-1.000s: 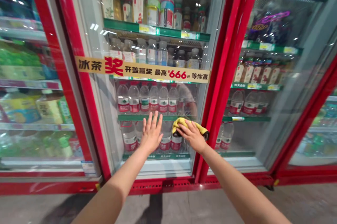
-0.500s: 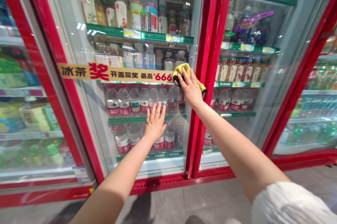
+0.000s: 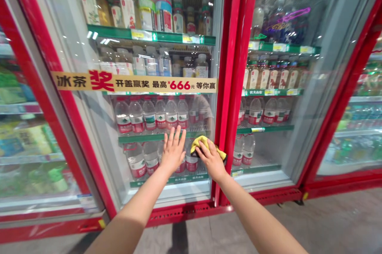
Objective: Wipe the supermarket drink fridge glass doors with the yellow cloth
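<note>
Head view: relative to the frame half a second earlier, the right hand (image 3: 211, 161) and the yellow cloth (image 3: 196, 141) have moved down the glass door (image 3: 185, 192), away from the right end of the printed banner (image 3: 134, 81), whose last characters are now uncovered. The left hand (image 3: 173, 153) remains at about the same height on the door. Right hand: fingers extended over the cloth, holding it flat toward the glass. Cloth: bunched beneath the palm, its dark edging visible at the lower left, its right end beside the red door post (image 3: 228, 71). Left hand: empty, fingers spread wide, palm toward the pane; whether it touches cannot be told. Its fingertips overlap the green shelf edge (image 3: 143, 138) beneath the row of red-capped bottles (image 3: 160, 115). Behind the pane, further red-labelled bottles (image 3: 137, 163) stand on the bottom shelf, partly hidden by the hands. Taller drink bottles (image 3: 163, 7) occupy an upper shelf, above the banner. Right of the post, a second glass-fronted section holds more bottles (image 3: 256, 111). Foreground: grey floor (image 3: 235, 232), with a dark shadow (image 3: 179, 239) between the forearms.
</note>
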`<state>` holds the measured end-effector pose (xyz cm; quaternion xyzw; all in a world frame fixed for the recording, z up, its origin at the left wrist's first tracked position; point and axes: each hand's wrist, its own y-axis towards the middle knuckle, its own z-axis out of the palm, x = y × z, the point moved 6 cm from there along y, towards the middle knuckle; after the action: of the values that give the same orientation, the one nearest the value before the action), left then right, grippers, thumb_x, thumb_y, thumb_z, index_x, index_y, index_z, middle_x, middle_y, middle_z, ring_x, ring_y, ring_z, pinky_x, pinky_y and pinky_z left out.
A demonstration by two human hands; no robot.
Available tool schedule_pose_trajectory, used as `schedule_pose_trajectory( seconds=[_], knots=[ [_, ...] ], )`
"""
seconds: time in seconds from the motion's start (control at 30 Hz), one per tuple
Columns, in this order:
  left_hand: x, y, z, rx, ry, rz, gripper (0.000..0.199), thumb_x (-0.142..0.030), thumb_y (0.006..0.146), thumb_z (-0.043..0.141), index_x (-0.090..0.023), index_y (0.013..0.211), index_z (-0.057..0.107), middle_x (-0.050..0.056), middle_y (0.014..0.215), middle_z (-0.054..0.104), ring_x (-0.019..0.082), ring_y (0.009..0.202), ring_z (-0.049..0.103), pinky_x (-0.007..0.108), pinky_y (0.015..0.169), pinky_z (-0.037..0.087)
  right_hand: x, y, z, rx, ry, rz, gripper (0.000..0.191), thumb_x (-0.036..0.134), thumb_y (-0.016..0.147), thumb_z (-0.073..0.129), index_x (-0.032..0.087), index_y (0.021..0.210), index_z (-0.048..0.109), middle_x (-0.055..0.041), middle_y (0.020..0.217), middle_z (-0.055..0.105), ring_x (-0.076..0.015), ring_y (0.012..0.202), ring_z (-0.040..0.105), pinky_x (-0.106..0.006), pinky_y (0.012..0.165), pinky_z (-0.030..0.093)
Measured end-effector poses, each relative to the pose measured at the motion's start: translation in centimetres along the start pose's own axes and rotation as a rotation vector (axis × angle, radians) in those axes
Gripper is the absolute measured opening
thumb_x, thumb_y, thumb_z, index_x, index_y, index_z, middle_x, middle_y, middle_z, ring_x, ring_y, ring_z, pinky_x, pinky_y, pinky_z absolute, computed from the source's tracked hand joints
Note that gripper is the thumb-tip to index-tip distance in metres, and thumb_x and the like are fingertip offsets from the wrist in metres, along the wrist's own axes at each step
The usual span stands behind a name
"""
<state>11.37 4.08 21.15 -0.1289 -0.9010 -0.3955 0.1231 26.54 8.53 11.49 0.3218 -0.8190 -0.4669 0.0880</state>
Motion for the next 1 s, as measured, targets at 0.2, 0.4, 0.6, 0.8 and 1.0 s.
schedule_pose_trajectory(
  seconds=[0.2,0.4,0.6,0.8,1.0],
  knots=[
    [-0.3,-0.4,-0.4,-0.019,-0.007,0.004,0.097,-0.026,0.084,0.069,-0.016,0.163,0.015,0.017,0.17,0.008,0.035,0.157,-0.001,0.059,0.126,0.015,0.0,-0.8,-2.1,0.09,0.021,-0.146,0.03,0.026,0.1,0.057,0.037,0.124,0.072,0.0063,0.144,0.062,-0.0259,0.136,0.055,-0.041,0.106,0.056],
    [-2.4,1.9,-1.6,-0.04,-0.042,0.066,0.09,-0.019,0.081,0.067,-0.017,0.161,0.025,0.016,0.17,0.01,0.033,0.158,0.007,0.059,0.128,0.013,-5.7,8.5,-12.4,-0.063,-0.058,-0.084,0.036,0.028,0.105,0.045,0.039,0.135,0.064,0.0059,0.154,0.053,-0.0258,0.145,0.043,-0.044,0.107,0.051],
    [-4.9,4.7,-1.7,-0.001,-0.055,0.042,0.098,-0.023,0.08,0.071,-0.018,0.162,0.019,0.016,0.171,0.004,0.035,0.158,-0.002,0.062,0.126,0.012,-10.8,12.6,-14.5,-0.199,-0.106,0.038,0.039,0.027,0.106,0.04,0.031,0.136,0.065,0.0005,0.153,0.054,-0.0281,0.15,0.035,-0.049,0.119,0.039],
    [-5.0,3.6,-0.4,0.01,-0.042,0.061,0.097,-0.022,0.081,0.07,-0.02,0.163,0.018,0.014,0.171,0.004,0.034,0.158,-0.001,0.06,0.126,0.015,-8.3,3.8,-7.5,-0.108,-0.13,0.03,0.039,0.023,0.104,0.045,0.033,0.135,0.066,0.0016,0.145,0.062,-0.0261,0.143,0.047,-0.042,0.114,0.047],
    [-4.6,2.9,-0.4,-0.013,-0.03,0.085,0.096,-0.021,0.081,0.068,-0.022,0.163,0.017,0.013,0.17,0.009,0.033,0.158,0.005,0.058,0.127,0.016,-5.6,-1.1,-4.6,0.005,-0.067,0.005,0.03,0.025,0.101,0.054,0.037,0.12,0.074,0.0031,0.137,0.067,-0.024,0.132,0.056,-0.04,0.105,0.055]
  ],
)
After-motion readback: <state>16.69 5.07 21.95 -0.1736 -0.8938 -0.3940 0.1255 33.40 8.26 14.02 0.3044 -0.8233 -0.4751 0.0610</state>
